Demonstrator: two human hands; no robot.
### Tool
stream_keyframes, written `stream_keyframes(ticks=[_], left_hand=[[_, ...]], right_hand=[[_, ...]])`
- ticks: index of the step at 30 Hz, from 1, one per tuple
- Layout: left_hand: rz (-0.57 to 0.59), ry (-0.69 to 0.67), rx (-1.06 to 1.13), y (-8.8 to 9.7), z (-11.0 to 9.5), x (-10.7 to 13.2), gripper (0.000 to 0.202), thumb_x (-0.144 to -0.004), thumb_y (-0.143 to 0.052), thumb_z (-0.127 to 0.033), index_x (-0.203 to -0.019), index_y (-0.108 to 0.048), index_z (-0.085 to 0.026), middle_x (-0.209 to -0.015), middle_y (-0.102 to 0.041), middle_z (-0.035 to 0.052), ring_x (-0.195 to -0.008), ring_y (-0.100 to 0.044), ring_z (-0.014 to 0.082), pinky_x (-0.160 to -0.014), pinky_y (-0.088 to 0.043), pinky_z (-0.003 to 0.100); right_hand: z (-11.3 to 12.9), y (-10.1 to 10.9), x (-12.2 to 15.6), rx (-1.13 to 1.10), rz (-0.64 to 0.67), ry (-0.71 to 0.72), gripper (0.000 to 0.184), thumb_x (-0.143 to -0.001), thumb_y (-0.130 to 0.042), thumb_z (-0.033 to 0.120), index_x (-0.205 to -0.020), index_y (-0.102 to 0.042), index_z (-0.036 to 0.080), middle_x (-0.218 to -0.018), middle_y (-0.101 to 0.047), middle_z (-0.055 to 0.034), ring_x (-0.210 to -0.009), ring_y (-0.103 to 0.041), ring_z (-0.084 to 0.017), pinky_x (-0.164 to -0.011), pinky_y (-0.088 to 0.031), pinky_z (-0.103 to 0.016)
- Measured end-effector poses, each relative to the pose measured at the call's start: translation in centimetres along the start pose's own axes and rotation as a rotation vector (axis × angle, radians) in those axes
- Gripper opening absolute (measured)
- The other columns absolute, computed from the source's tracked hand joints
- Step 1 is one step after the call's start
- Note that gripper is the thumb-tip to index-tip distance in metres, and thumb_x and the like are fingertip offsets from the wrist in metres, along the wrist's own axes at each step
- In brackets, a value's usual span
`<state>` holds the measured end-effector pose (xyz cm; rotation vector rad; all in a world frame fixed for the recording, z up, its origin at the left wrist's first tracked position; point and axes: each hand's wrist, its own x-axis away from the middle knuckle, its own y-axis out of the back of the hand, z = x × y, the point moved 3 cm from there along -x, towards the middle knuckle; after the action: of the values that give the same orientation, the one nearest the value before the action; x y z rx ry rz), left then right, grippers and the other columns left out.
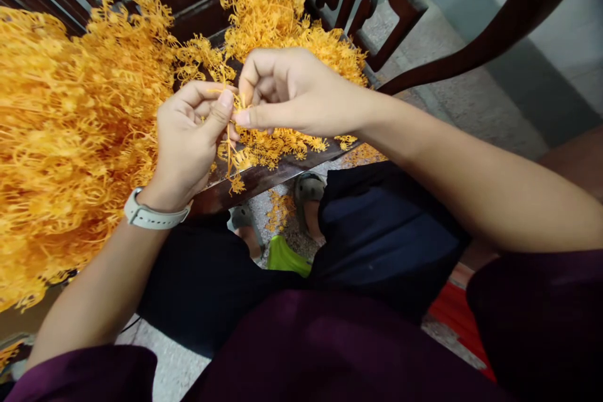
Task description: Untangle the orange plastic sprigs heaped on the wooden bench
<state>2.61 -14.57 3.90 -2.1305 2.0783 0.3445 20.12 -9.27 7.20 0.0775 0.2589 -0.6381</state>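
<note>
Between my two hands is a thin orange plastic sprig [229, 144] with small flower-like tips, its lower end hanging below my fingers. My left hand [191, 132], with a pale watch band at the wrist, pinches it between thumb and fingers. My right hand [292, 91] has thumb and forefinger closed on the same sprig, right beside the left thumb. The exact point of contact is partly hidden by the fingertips. A large heap of orange sprigs [80, 138] lies to the left, and another pile of orange sprigs [268, 0] sits behind my hands.
The piles rest on a dark wooden bench [264, 183] with a carved back and a curved armrest [452, 59]. Loose orange bits [280, 210] lie on the speckled floor between my feet. A bright green object [287, 256] and a red object [459, 320] show near my legs.
</note>
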Motion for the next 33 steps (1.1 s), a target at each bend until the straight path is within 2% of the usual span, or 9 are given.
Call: stream_keyframes(ticks=[5, 10, 16, 18, 22, 25, 27, 30, 33], left_hand=[[-0.069, 0.019, -0.076, 0.2, -0.1, 0.0, 0.052, -0.091, -0.080, -0.070, -0.104, -0.067, -0.020, -0.078, -0.063, -0.0047, -0.069, -0.056, 0.0064, -0.058, -0.037, 0.032], [-0.112, 0.024, -0.089, -0.1, -1.3, 0.8, 0.040, -0.091, -0.087, -0.055, -0.104, -0.067, -0.023, -0.104, -0.075, -0.0014, -0.094, -0.068, 0.0133, -0.064, -0.047, 0.030], [-0.083, 0.032, -0.087, -0.7, -2.1, 1.0, 0.035, -0.090, -0.089, -0.050, -0.098, -0.069, -0.023, -0.086, -0.072, -0.0022, -0.078, -0.070, 0.0115, -0.058, -0.048, 0.027], [-0.095, 0.044, -0.095, -0.7, -1.9, 0.7, 0.035, -0.088, -0.091, -0.048, -0.094, -0.067, -0.022, -0.082, -0.071, -0.0025, -0.076, -0.070, 0.0120, -0.058, -0.048, 0.026], [-0.127, 0.024, -0.047, -1.1, -1.2, 0.0, 0.035, -0.080, -0.098, -0.039, -0.083, -0.069, -0.019, -0.072, -0.068, -0.0045, -0.066, -0.061, 0.0074, -0.061, -0.046, 0.025], [-0.121, -0.019, -0.033, -1.5, -1.0, 0.0, 0.037, -0.076, -0.101, -0.038, -0.079, -0.069, -0.019, -0.074, -0.068, -0.0056, -0.066, -0.057, 0.0049, -0.060, -0.041, 0.024], [-0.096, -0.050, -0.061, -1.5, -0.9, 0.0, 0.039, -0.078, -0.099, -0.041, -0.080, -0.068, -0.019, -0.077, -0.069, -0.0056, -0.069, -0.056, 0.0048, -0.060, -0.038, 0.025], [-0.154, -0.041, -0.134, 0.1, -0.7, -0.8, 0.040, -0.085, -0.093, -0.048, -0.085, -0.066, -0.019, -0.072, -0.064, -0.0051, -0.066, -0.050, 0.0064, -0.057, -0.034, 0.028], [-0.412, -0.049, -0.158, 3.7, -0.7, -2.2, 0.052, -0.080, -0.093, -0.054, -0.083, -0.054, -0.019, -0.070, -0.053, -0.0069, -0.062, -0.042, 0.0051, -0.052, -0.025, 0.026]], right_hand=[[0.3, 0.0, 0.3, 0.121, 0.016, -0.017, 0.024, -0.083, -0.074, 0.001, -0.085, -0.057, 0.018, -0.076, -0.069, 0.0041, -0.069, -0.060, -0.008, -0.062, -0.044, -0.020], [1.1, 0.2, 0.2, 0.133, 0.043, -0.061, 0.025, -0.078, -0.071, -0.006, -0.082, -0.062, 0.016, -0.073, -0.066, 0.0050, -0.066, -0.056, -0.008, -0.060, -0.042, -0.020], [2.3, -0.1, 0.5, 0.089, 0.147, -0.011, 0.022, -0.074, -0.065, -0.007, -0.078, -0.064, 0.015, -0.070, -0.065, 0.0026, -0.062, -0.055, -0.009, -0.058, -0.039, -0.023], [3.3, -1.0, 0.8, 0.325, 0.161, 0.020, 0.022, -0.074, -0.063, -0.005, -0.078, -0.063, 0.017, -0.071, -0.063, 0.0021, -0.065, -0.055, -0.011, -0.062, -0.040, -0.026], [4.8, -3.6, 0.8, 1.114, 0.287, 0.001, 0.017, -0.083, -0.059, 0.003, -0.086, -0.065, 0.019, -0.085, -0.069, -0.0050, -0.080, -0.063, -0.021, -0.068, -0.038, -0.033], [5.0, -4.6, 0.6, 1.313, 0.393, -0.027, 0.021, -0.090, -0.056, 0.008, -0.104, -0.069, 0.017, -0.109, -0.075, -0.0106, -0.097, -0.072, -0.031, -0.068, -0.038, -0.035], [5.1, -5.2, 0.9, 1.337, 0.381, -0.005, 0.026, -0.092, -0.054, 0.008, -0.111, -0.070, 0.016, -0.114, -0.076, -0.0121, -0.101, -0.074, -0.033, -0.067, -0.038, -0.036], [5.5, -8.0, 3.0, 1.231, 0.391, 0.189, 0.025, -0.094, -0.053, 0.012, -0.105, -0.074, 0.019, -0.103, -0.081, -0.0092, -0.089, -0.076, -0.029, -0.060, -0.037, -0.039], [5.9, -12.7, 6.4, 0.992, 0.514, 0.528, 0.036, -0.096, -0.049, 0.005, -0.095, -0.079, 0.025, -0.087, -0.083, -0.0024, -0.075, -0.075, -0.019, -0.056, -0.044, -0.038]])
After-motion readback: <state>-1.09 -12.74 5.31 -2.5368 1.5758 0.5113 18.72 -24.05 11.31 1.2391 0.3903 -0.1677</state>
